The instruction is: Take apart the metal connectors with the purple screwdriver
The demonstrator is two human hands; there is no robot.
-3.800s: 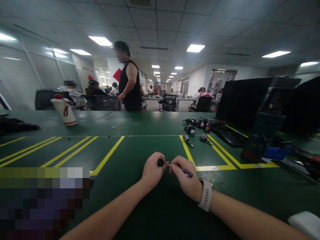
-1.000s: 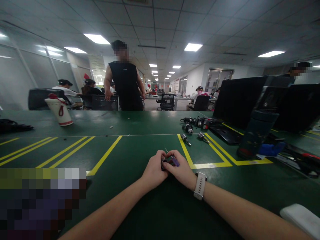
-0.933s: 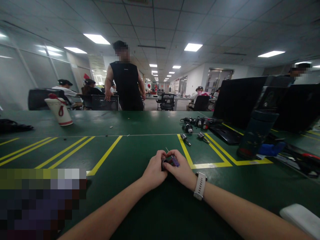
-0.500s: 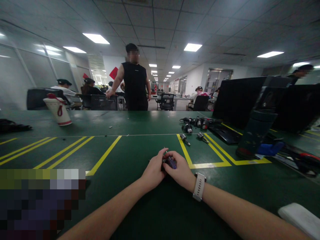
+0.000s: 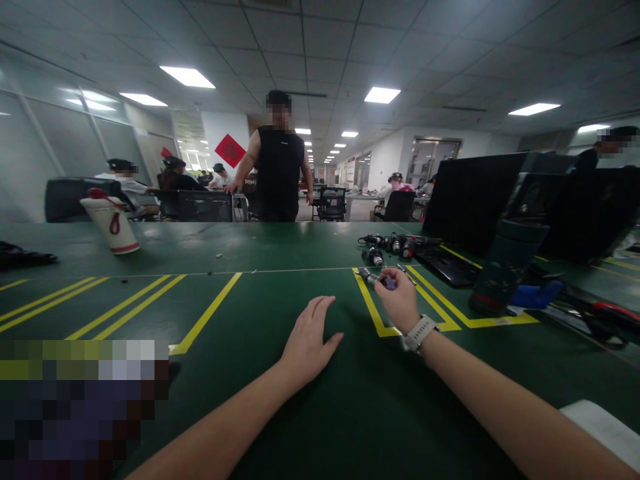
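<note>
My left hand (image 5: 309,337) lies flat on the green table mat (image 5: 280,293) with its fingers stretched out and nothing in it. My right hand (image 5: 400,299), with a white watch on the wrist, is reached forward over the yellow-lined box. Its fingers are pinched on a small purple-handled screwdriver (image 5: 389,283). Just past its fingertips lies a small metal cylindrical part (image 5: 369,275) on the yellow line. Whether the black ring part from before is in the right hand is hidden.
More small metal parts (image 5: 395,245) lie beyond the box. A dark bottle (image 5: 510,263), a blue object (image 5: 533,294) and black monitors (image 5: 470,200) stand at the right. A white cup (image 5: 111,223) is far left. A person in black (image 5: 279,167) stands across the table.
My hands were together working on a small black ring part with the screwdriver. Now they have parted: the right hand has reached forward to the yellow box and the left hand lies open.
</note>
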